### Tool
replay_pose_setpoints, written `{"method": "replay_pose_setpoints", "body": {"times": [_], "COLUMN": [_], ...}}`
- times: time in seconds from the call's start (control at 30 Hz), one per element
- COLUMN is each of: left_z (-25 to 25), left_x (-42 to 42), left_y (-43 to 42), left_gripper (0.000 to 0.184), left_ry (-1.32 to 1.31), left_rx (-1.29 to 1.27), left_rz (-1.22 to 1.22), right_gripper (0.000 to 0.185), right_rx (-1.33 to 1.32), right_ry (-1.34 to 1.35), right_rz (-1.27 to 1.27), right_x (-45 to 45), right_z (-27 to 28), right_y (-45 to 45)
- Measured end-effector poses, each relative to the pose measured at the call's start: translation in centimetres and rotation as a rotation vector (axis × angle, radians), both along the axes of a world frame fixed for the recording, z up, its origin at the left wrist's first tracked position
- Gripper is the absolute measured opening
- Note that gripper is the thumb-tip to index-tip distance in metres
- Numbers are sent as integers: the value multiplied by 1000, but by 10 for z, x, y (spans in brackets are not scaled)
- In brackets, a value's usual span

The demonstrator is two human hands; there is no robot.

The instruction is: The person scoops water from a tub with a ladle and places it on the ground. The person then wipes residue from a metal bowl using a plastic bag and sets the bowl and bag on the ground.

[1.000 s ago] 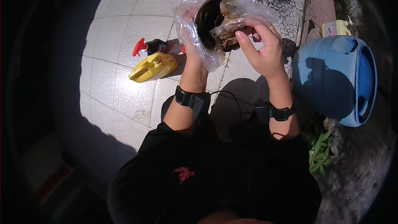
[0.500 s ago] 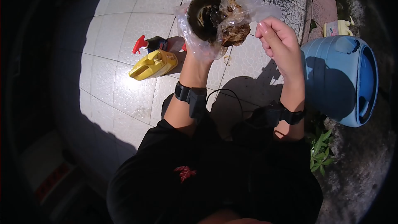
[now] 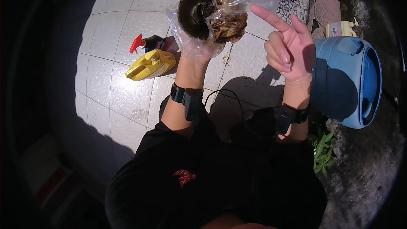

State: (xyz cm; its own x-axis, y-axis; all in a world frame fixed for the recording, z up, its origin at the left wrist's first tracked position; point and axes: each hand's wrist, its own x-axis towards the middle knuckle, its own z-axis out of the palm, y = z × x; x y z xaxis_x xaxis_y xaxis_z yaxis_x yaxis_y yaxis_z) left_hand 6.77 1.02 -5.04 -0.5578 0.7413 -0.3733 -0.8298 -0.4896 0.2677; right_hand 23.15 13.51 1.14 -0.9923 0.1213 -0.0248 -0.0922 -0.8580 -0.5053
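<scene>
My left hand [image 3: 202,52] supports a round, dark-walled container [image 3: 186,15] from below, its fingers mostly hidden under it. A clear plastic bag [image 3: 180,38] surrounds the container and bunches over its rim. Brown-stained, crumpled plastic or residue [image 3: 231,27] bulges at the container's right side; which of the two I cannot tell. To the right, my right hand [image 3: 290,51] is raised palm up with nothing in it. Its index finger points toward the loose edge of the bag, the thumb stands apart, and the other fingers curl in.
On the tiled floor [image 3: 127,93] stand a yellow jug [image 3: 148,65] and a spray bottle with a red trigger [image 3: 137,43]. A blue barrel [image 3: 339,80] lies at the right, near a pale pump bottle [image 3: 341,29]. A green plant [image 3: 324,154] grows below it.
My right hand has gone from a closed pinch to an extended index finger and parted thumb. The container and bag appear slightly further left and up in view.
</scene>
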Motion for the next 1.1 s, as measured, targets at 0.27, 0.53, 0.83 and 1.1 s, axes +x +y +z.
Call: {"method": "replay_pose_setpoints", "body": {"times": [0.27, 0.53, 0.83, 1.1], "left_z": [3, 4, 3, 1], "left_x": [1, 0, 3, 18], "left_y": [-2, -3, -4, 1], "left_gripper": [60, 60, 64, 49], "left_ry": [-32, 7, 5, 339], "left_rx": [15, 75, 129, -2], "left_rz": [-49, -55, -101, -29], "right_gripper": [51, 45, 29, 29], "right_rx": [978, 1627, 1438, 1641], "right_ry": [-141, -48, -292, -246], "right_rz": [-309, -377, -448, -853], "right_x": [-7, -17, -17, -22], "right_z": [-2, -16, -11, -6], "right_y": [-25, -36, -42, -43]}}
